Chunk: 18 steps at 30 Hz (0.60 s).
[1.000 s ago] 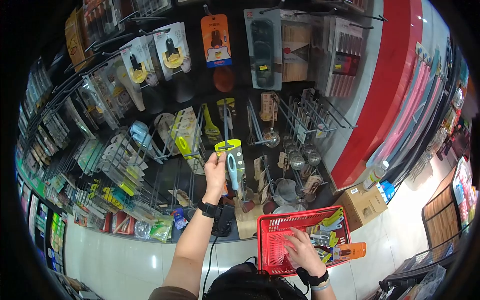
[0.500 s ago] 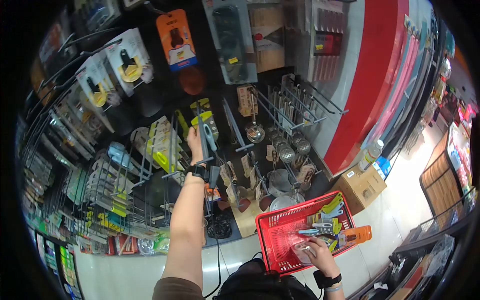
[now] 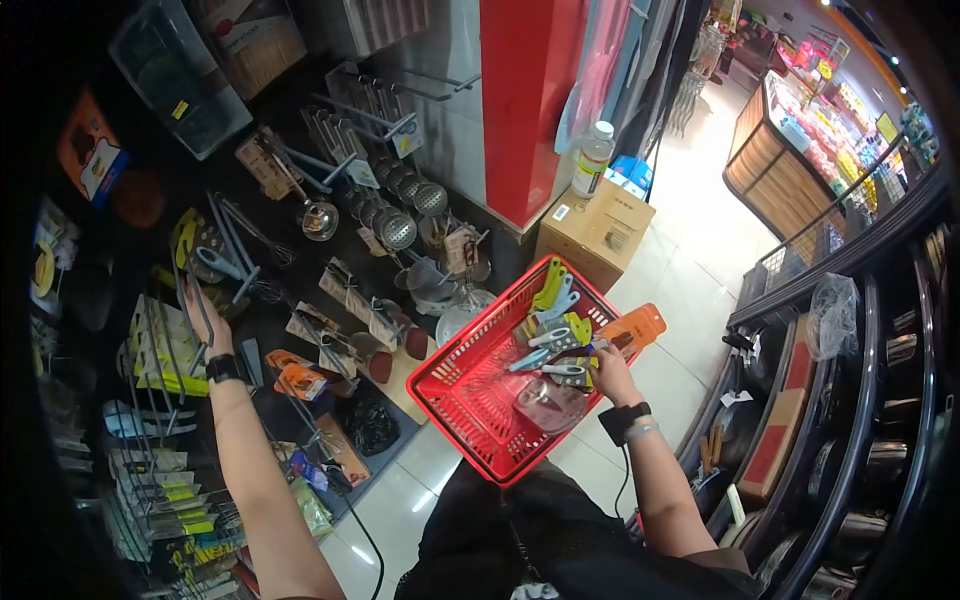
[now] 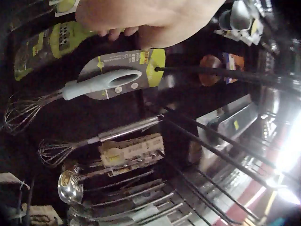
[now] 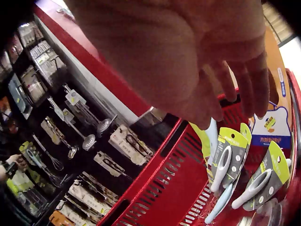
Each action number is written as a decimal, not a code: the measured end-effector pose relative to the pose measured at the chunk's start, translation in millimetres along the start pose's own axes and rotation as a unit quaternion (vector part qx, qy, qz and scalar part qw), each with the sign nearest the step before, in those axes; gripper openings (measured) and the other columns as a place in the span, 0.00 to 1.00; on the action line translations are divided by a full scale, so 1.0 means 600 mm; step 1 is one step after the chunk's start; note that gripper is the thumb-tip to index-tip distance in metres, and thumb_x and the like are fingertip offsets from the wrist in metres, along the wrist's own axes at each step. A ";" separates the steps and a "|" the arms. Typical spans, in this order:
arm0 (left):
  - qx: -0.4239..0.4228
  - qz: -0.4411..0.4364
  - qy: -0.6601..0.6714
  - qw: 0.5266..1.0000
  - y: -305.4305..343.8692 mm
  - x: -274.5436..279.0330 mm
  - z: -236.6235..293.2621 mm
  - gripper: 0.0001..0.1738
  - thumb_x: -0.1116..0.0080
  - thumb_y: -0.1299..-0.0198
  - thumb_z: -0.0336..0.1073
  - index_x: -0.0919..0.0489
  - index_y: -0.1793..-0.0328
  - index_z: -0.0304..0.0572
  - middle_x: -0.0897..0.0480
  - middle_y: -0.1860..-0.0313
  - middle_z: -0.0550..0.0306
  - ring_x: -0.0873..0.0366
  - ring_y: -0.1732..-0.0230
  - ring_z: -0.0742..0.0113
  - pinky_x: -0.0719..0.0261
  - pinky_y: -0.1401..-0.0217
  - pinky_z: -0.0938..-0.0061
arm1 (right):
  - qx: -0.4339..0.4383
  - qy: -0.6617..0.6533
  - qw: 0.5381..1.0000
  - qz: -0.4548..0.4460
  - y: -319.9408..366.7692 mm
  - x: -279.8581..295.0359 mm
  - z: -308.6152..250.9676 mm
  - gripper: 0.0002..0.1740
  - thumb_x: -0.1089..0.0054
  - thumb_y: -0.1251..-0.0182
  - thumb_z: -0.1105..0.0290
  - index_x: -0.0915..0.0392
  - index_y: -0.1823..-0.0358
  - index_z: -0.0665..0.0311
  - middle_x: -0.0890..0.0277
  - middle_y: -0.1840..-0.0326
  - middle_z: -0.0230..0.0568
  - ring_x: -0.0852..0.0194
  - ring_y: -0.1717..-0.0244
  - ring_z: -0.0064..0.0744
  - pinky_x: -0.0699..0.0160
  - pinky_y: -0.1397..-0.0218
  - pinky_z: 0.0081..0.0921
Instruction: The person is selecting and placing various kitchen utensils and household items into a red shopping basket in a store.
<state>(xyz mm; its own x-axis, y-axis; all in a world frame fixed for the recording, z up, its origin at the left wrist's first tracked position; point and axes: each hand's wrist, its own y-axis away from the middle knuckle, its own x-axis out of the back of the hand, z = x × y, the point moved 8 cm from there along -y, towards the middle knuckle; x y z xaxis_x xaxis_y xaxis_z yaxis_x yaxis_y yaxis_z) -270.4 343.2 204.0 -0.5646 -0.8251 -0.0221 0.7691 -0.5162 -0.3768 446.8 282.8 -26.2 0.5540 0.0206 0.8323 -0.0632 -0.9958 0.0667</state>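
Observation:
My left hand [image 3: 203, 318] is up among the rack hooks at left. In the left wrist view its fingertips lie at the narrow end of a green-carded utensil [image 4: 49, 47]; the palm hides their grip. Just beside it hangs a whisk [image 4: 101, 84] with a pale blue handle on a grey and green card. My right hand [image 3: 612, 375] is over the right side of the red basket [image 3: 450, 385], fingers extended down beside an orange-carded package [image 3: 635, 328]. Under those fingers lie carded utensils with light handles [image 5: 256, 188]. A clear rounded package [image 3: 550, 405] sits in the basket too.
Skimmers [image 3: 398, 230] and a ladle [image 3: 320, 220] hang on hooks ahead. A cardboard box [image 3: 595, 232] with a bottle [image 3: 594, 160] on it stands behind the basket. Pan shelves [image 3: 830, 480] line the right side; a black cable [image 3: 365, 530] runs by the left arm.
The head view has swung right and down toward the basket. My left hand has left the whisk's card for the green-carded utensil beside it. My right hand has moved from the clear package toward the orange-carded one.

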 end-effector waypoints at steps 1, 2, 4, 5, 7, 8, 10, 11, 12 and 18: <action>-0.019 -0.016 -0.038 0.999 0.006 0.012 -0.012 0.29 0.54 0.32 0.45 0.40 0.30 0.37 0.36 0.32 0.50 0.42 0.31 0.60 0.47 0.32 0.68 | 0.003 -0.001 1.000 -0.001 -0.013 -0.013 0.005 0.14 0.41 0.44 0.68 0.21 0.58 0.67 0.28 0.50 0.56 0.31 0.45 0.53 0.30 0.41 0.40; -0.020 -0.012 -0.039 0.999 0.025 0.025 -0.008 0.29 0.54 0.32 0.45 0.40 0.30 0.37 0.36 0.32 0.50 0.42 0.31 0.60 0.47 0.32 0.68 | -0.008 0.005 1.000 -0.013 -0.030 -0.039 0.025 0.15 0.41 0.45 0.68 0.20 0.58 0.67 0.30 0.46 0.56 0.34 0.42 0.53 0.32 0.39 0.39; 0.025 -0.040 -0.004 0.999 0.091 0.023 0.004 0.28 0.56 0.30 0.45 0.42 0.29 0.39 0.38 0.31 0.52 0.46 0.28 0.63 0.48 0.30 0.69 | -0.011 0.010 0.999 -0.029 -0.061 -0.072 0.043 0.15 0.40 0.45 0.68 0.20 0.58 0.68 0.33 0.43 0.56 0.37 0.39 0.53 0.34 0.37 0.38; 0.070 -0.031 0.000 0.997 0.131 0.018 0.028 0.26 0.55 0.30 0.46 0.38 0.31 0.40 0.31 0.36 0.53 0.39 0.33 0.67 0.44 0.34 0.72 | -0.043 0.010 0.998 -0.052 -0.076 -0.086 0.053 0.15 0.41 0.46 0.67 0.19 0.59 0.67 0.33 0.42 0.57 0.38 0.37 0.54 0.36 0.35 0.37; 0.100 -0.062 0.015 0.993 0.194 0.024 0.048 0.24 0.55 0.30 0.45 0.35 0.34 0.39 0.26 0.42 0.54 0.33 0.40 0.70 0.40 0.39 0.74 | -0.111 -0.024 0.993 -0.040 -0.101 -0.114 0.081 0.16 0.42 0.45 0.65 0.18 0.60 0.68 0.28 0.46 0.60 0.42 0.35 0.53 0.41 0.32 0.36; 0.132 -0.102 0.032 0.985 0.225 0.024 0.050 0.23 0.55 0.30 0.45 0.32 0.37 0.37 0.22 0.48 0.55 0.28 0.47 0.72 0.36 0.43 0.77 | -0.102 -0.025 0.993 -0.045 -0.115 -0.121 0.079 0.16 0.42 0.45 0.65 0.18 0.60 0.68 0.28 0.46 0.60 0.42 0.35 0.53 0.41 0.32 0.36; 0.136 -0.196 0.056 0.970 0.281 0.016 0.068 0.21 0.55 0.31 0.44 0.27 0.44 0.34 0.17 0.62 0.58 0.24 0.62 0.76 0.31 0.54 0.80 | -0.119 0.057 0.984 -0.121 -0.138 -0.148 0.092 0.19 0.46 0.45 0.67 0.22 0.53 0.67 0.30 0.43 0.60 0.29 0.43 0.47 0.30 0.40 0.36; 0.154 -0.200 0.007 0.968 0.311 0.014 0.084 0.19 0.54 0.31 0.42 0.26 0.47 0.31 0.17 0.66 0.57 0.25 0.66 0.75 0.29 0.58 0.81 | -0.118 0.041 0.984 -0.127 -0.159 -0.193 0.134 0.18 0.49 0.46 0.68 0.23 0.55 0.69 0.24 0.53 0.58 0.20 0.55 0.45 0.22 0.52 0.36; 0.172 -0.220 -0.013 0.960 0.334 0.018 0.079 0.18 0.54 0.31 0.40 0.24 0.49 0.30 0.18 0.65 0.56 0.24 0.65 0.75 0.29 0.59 0.80 | -0.148 -0.010 0.984 -0.099 -0.170 -0.225 0.176 0.16 0.47 0.46 0.67 0.23 0.58 0.70 0.19 0.66 0.51 0.18 0.65 0.45 0.20 0.60 0.36; 0.220 -0.344 -0.075 0.910 0.449 -0.003 0.043 0.13 0.52 0.33 0.34 0.22 0.53 0.32 0.18 0.66 0.57 0.21 0.63 0.73 0.25 0.56 0.79 | -0.105 -0.044 0.993 -0.017 -0.133 -0.155 0.077 0.10 0.41 0.52 0.71 0.17 0.70 0.68 0.20 0.66 0.54 0.23 0.62 0.53 0.23 0.55 0.38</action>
<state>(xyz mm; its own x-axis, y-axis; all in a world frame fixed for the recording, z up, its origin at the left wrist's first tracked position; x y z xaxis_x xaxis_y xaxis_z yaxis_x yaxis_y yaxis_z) -54.2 199.6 126.5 -0.9361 -0.2762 0.2176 0.3125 -0.9373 0.1545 438.6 356.0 -134.2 0.6285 0.0371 0.7769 -0.2097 -0.9538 0.2152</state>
